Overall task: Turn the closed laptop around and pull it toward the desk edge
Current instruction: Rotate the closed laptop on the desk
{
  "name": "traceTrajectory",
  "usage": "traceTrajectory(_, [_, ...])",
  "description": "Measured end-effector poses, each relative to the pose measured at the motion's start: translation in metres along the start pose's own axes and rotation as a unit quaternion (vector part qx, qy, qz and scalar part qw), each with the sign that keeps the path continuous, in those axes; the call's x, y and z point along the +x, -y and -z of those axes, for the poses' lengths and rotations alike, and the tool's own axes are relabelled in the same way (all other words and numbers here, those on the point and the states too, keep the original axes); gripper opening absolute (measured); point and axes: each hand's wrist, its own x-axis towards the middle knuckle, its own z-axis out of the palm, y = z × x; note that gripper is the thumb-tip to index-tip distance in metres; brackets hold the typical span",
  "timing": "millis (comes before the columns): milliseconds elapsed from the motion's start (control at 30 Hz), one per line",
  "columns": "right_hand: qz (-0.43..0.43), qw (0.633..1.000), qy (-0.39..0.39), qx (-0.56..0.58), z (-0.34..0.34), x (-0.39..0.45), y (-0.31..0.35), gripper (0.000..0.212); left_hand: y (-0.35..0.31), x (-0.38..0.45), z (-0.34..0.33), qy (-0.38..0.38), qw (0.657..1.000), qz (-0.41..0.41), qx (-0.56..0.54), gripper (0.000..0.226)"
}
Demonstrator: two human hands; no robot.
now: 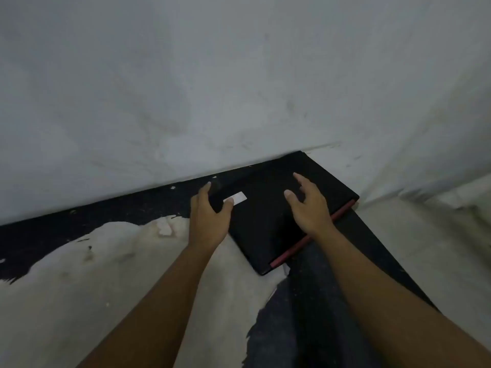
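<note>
A closed black laptop [268, 208] with a red strip along its near-right edge lies flat on the desk, its far corner against the wall. A small white sticker [239, 197] sits on its lid. My left hand [210, 216] hovers at the laptop's left edge, fingers spread and curled, thumb by the sticker. Over the laptop's right half is my right hand [309, 205], fingers apart and holding nothing. Whether either hand touches the lid is unclear.
The desk [106, 261] is dark with large worn pale patches. A grey-white wall [239, 88] rises directly behind the laptop. The desk's right edge [385, 248] runs diagonally just right of the laptop, with pale floor beyond.
</note>
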Motion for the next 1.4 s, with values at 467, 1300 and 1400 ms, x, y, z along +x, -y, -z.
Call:
traceTrajectory(467, [-0.207, 0.925, 0.095, -0.303, 0.049, 0.122, -0.081, 0.095, -0.003, 0.052, -0.08, 0.05, 0.963, 0.184, 0.19, 0.095])
traceTrajectory(1300, [-0.252, 0.936, 0.047, -0.242, 0.066, 0.108, -0.096, 0.114, 0.02, 0.109, -0.051, 0.12, 0.948, 0.218, 0.197, 0.126])
traceTrajectory(1400, [-0.248, 0.939, 0.035, -0.237, 0.067, 0.105, -0.098, 0.113, 0.023, 0.109, -0.05, 0.116, 0.951, 0.215, 0.19, 0.129])
